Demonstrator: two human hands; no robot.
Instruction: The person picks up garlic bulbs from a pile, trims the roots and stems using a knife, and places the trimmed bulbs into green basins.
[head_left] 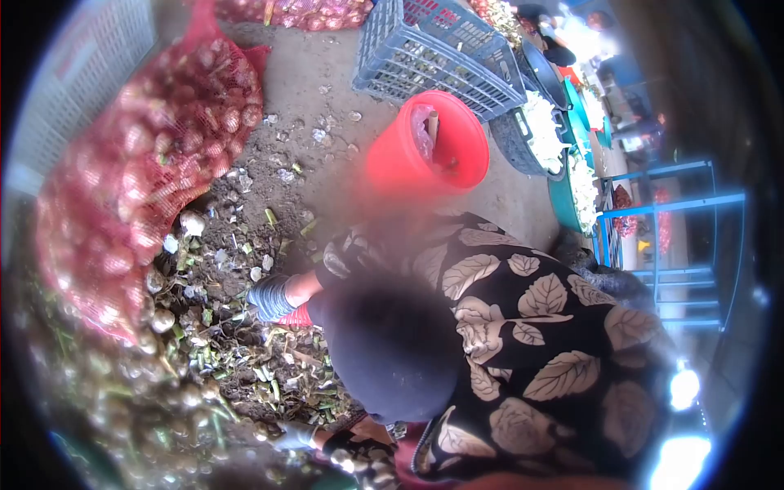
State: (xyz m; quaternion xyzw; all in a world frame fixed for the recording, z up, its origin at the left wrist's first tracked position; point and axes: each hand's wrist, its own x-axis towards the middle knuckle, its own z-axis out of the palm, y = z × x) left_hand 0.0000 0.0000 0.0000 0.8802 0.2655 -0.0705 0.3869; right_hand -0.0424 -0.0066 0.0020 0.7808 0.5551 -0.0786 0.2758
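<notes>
Neither my left hand nor my right hand shows in the head view. A person in a dark cap point(392, 351) and a black jacket with pale leaf and flower prints point(523, 351) bends over in the middle. A light-gloved hand point(296, 436) at the end of that person's patterned sleeve is low among onions and trimmings; what it holds, if anything, is too blurred to tell. A grey striped sock or cuff point(272, 298) shows beside something red. Onions point(192, 223) and cut stalks lie on the dirty floor.
Red mesh sacks of onions point(155, 163) lie at the left. A red bucket point(465, 151) with plastic inside stands above the person, near grey crates point(441, 61). Tubs of pale pieces point(581, 192) and a blue metal frame point(674, 202) are at the right.
</notes>
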